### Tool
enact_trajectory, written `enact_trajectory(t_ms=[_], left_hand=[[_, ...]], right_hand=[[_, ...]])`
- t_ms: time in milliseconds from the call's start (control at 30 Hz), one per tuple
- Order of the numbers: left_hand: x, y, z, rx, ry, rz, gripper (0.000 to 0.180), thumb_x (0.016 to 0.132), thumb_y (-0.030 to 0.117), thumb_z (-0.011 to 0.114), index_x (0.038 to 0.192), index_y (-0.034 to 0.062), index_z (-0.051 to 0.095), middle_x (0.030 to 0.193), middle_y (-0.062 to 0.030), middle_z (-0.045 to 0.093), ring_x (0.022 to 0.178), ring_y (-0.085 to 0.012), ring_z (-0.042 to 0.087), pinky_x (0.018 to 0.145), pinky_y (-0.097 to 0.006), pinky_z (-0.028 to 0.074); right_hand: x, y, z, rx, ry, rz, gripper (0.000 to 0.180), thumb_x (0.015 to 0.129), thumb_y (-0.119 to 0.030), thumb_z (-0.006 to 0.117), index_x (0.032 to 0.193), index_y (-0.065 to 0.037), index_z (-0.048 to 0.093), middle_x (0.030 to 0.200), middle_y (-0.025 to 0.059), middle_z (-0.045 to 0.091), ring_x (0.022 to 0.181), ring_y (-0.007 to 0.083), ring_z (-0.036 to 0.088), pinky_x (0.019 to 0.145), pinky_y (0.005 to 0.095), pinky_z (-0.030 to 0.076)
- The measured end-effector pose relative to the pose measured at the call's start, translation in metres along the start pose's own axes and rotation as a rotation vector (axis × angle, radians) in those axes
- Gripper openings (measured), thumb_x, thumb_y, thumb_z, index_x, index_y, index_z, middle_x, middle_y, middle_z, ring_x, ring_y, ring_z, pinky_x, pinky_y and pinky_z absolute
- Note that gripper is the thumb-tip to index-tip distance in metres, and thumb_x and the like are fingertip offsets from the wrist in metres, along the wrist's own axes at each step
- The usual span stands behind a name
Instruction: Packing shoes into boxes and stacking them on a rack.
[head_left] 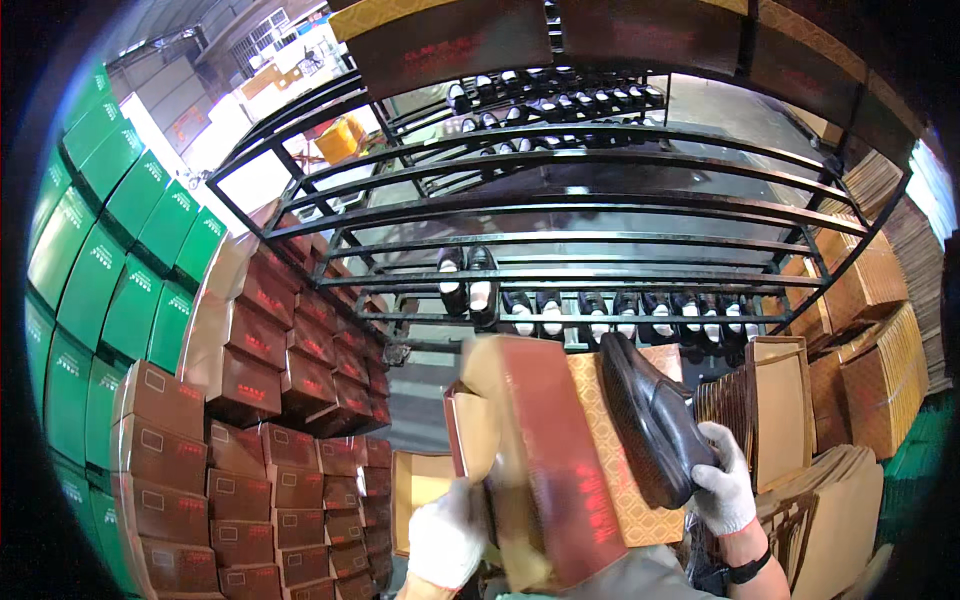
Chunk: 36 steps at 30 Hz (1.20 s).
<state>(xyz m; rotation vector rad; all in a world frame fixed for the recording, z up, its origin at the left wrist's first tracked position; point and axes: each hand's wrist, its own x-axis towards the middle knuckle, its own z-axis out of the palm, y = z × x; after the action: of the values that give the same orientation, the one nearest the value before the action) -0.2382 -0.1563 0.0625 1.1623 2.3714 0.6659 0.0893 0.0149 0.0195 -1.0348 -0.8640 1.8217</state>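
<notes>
My right hand, in a white glove, grips a black leather shoe by its heel end, toe pointing up and away. Left of the shoe, a red-brown shoebox is tilted and partly blurred, with a tan inner side showing. My left hand, also gloved, is closed at the shoebox's left side; its fingertips are smeared and partly hidden. A dark shape beside those fingers cannot be made out. Behind the shoe lies a yellow patterned cardboard piece.
A black metal rack stands ahead, with a pair of black shoes and a row of more shoes lower down. Stacked brown boxes and green boxes rise at left. Flattened cartons lean at right; an open box sits near my left hand.
</notes>
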Motion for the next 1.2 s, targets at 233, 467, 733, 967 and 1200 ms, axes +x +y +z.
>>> enact_trajectory(t_ms=[233,467,733,967,1200], left_hand=[[0.017,0.030,-0.009,-0.253,0.095,0.304,0.029,0.110,0.020,0.058,0.117,-0.0051,0.071,0.089,-0.0145,0.076,0.084,-0.0262,0.076,0.071,-0.036,0.057],[0.019,0.040,0.071,-0.663,-0.032,0.008,0.090,0.092,0.004,0.080,0.164,-0.0064,0.026,0.120,-0.0051,0.068,0.104,-0.0159,0.067,0.088,-0.033,0.055],[0.016,0.030,0.087,-0.815,0.014,0.011,0.092,0.085,0.000,0.076,0.163,-0.0059,0.028,0.146,-0.0182,0.052,0.136,-0.0255,0.053,0.116,-0.040,0.044],[-0.018,0.099,0.116,-0.319,-0.417,0.488,0.091,0.098,0.034,0.073,0.159,-0.0162,0.029,0.148,-0.0433,0.052,0.140,-0.0540,0.056,0.120,-0.049,0.046],[-0.001,0.069,0.135,-0.495,-0.646,0.169,0.124,0.096,0.048,0.078,0.170,-0.0124,0.000,0.172,-0.0412,0.028,0.156,-0.0496,0.044,0.130,-0.045,0.037]], right_hand=[[0.006,0.000,-0.006,0.061,-0.002,0.019,0.077,0.077,-0.013,0.090,0.146,-0.001,0.058,0.135,0.0114,0.069,0.124,0.0243,0.067,0.111,0.0393,0.052],[0.003,0.004,-0.004,0.056,0.013,-0.020,0.087,0.074,-0.024,0.091,0.148,0.003,0.056,0.140,0.0125,0.066,0.127,0.0258,0.066,0.114,0.0405,0.052],[0.000,-0.004,-0.019,0.198,-0.039,-0.047,0.081,0.077,-0.017,0.090,0.150,-0.003,0.058,0.148,0.0166,0.065,0.133,0.0339,0.067,0.117,0.0472,0.054],[-0.016,-0.067,-0.068,0.007,-0.129,-0.443,0.080,0.077,-0.021,0.092,0.150,-0.007,0.064,0.156,0.0215,0.062,0.143,0.0390,0.061,0.125,0.0537,0.045],[-0.003,-0.196,-0.030,-0.803,-0.235,-0.905,0.083,0.068,-0.050,0.092,0.129,0.000,0.066,0.133,0.0221,0.064,0.129,0.0333,0.061,0.113,0.0464,0.047]])
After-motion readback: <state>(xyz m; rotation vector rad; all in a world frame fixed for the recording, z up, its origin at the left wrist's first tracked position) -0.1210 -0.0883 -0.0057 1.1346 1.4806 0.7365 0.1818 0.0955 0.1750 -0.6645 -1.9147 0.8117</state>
